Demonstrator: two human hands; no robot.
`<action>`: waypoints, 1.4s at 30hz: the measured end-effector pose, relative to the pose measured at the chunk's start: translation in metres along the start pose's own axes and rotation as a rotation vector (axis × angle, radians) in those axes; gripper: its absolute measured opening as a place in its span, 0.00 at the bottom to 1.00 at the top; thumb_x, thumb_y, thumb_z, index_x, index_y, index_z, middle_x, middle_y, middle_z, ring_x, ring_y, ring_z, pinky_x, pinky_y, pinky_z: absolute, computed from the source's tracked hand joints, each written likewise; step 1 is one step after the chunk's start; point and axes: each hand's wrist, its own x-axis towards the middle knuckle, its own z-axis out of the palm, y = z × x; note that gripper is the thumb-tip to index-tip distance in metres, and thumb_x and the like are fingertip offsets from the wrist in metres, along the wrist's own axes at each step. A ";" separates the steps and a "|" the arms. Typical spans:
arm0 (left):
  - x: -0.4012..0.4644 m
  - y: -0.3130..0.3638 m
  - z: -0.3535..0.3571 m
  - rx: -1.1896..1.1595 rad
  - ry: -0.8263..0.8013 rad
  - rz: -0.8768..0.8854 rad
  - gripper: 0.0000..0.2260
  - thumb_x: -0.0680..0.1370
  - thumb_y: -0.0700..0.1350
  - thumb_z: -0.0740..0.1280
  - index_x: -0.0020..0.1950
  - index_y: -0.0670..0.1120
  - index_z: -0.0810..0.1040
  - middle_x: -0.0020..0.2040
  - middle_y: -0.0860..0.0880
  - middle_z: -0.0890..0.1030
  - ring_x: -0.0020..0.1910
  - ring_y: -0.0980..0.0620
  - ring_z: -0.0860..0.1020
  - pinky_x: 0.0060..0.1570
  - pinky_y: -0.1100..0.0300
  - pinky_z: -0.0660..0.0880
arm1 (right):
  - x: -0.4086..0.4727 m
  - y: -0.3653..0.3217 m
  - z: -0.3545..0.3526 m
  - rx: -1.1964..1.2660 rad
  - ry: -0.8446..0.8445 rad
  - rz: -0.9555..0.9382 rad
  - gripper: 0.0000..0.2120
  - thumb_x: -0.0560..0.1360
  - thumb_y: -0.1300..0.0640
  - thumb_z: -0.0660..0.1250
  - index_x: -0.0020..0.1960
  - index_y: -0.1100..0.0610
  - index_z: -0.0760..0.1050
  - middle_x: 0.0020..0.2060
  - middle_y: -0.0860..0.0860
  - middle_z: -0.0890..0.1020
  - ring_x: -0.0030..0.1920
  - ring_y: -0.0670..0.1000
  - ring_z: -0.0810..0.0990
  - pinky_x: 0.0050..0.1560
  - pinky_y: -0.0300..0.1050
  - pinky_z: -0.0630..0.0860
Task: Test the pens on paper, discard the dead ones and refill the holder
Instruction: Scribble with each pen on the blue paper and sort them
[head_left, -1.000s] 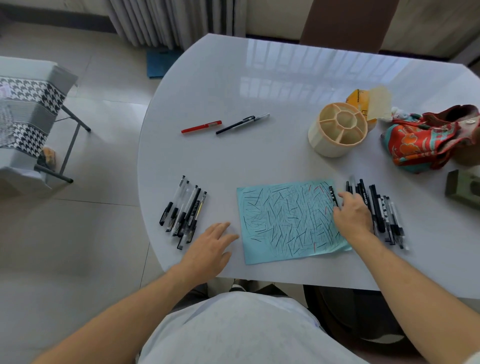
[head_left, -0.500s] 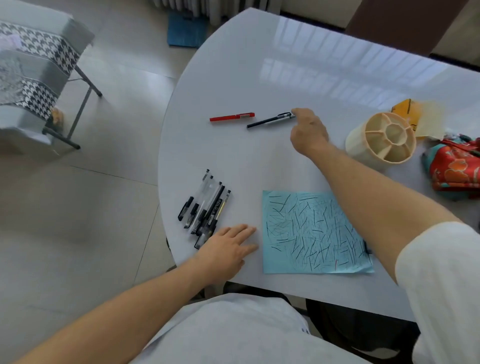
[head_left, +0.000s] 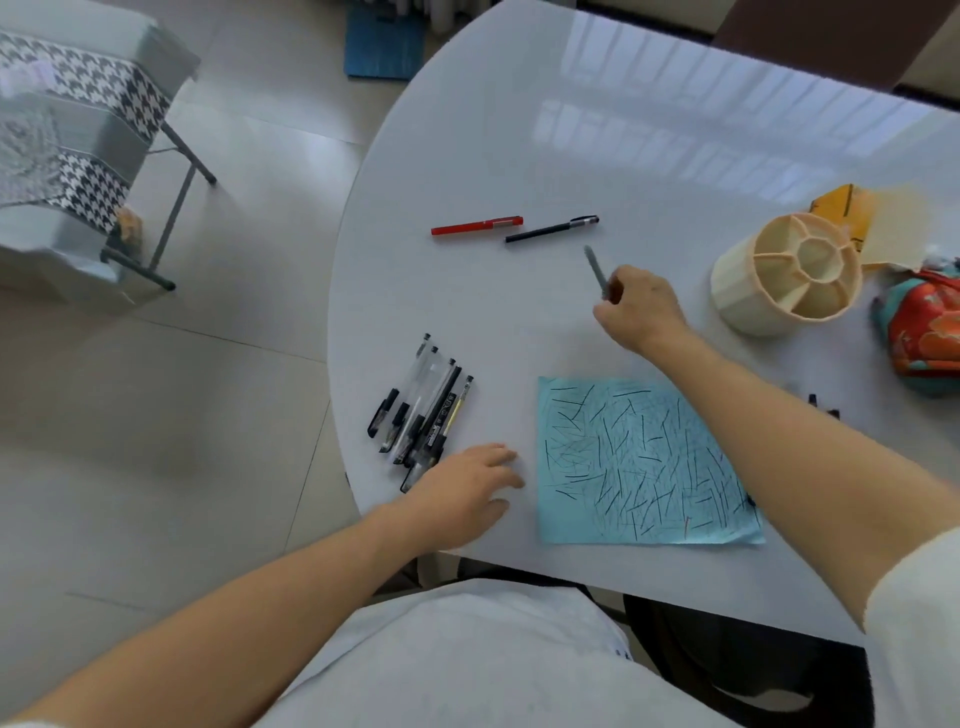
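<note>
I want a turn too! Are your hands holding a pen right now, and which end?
The right hand pinches a blurred pen by its lower end. The left hand holds nothing, resting flat on the table.

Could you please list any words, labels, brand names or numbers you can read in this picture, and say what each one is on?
None can be read.
Pens in the bundle by the left hand: white and yellow print on the barrels, too small and blurred to read.
Red pen: a small mark near the cap, unreadable.
Blue paper: only scribbled test strokes, no writing.
Yellow packet behind the holder: dark marks, too blurred.
</note>
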 end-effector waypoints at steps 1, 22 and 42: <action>0.003 0.004 -0.002 -0.082 0.035 -0.060 0.17 0.81 0.49 0.63 0.70 0.54 0.73 0.74 0.53 0.69 0.75 0.54 0.63 0.74 0.56 0.60 | -0.019 0.003 -0.002 0.187 0.002 0.038 0.05 0.71 0.56 0.66 0.47 0.54 0.77 0.42 0.52 0.83 0.41 0.53 0.82 0.41 0.46 0.77; 0.033 0.081 0.024 0.252 0.166 -0.101 0.15 0.81 0.59 0.58 0.44 0.52 0.77 0.38 0.55 0.77 0.36 0.51 0.75 0.34 0.55 0.73 | -0.244 0.060 0.063 1.291 0.146 0.536 0.15 0.81 0.51 0.67 0.43 0.61 0.81 0.30 0.51 0.79 0.27 0.48 0.75 0.29 0.41 0.76; 0.004 0.047 0.059 0.191 0.178 0.114 0.14 0.81 0.54 0.62 0.50 0.45 0.82 0.66 0.50 0.78 0.68 0.53 0.73 0.64 0.54 0.74 | -0.195 0.033 0.068 0.657 0.037 0.026 0.04 0.75 0.48 0.67 0.45 0.47 0.78 0.33 0.47 0.82 0.35 0.49 0.82 0.39 0.55 0.82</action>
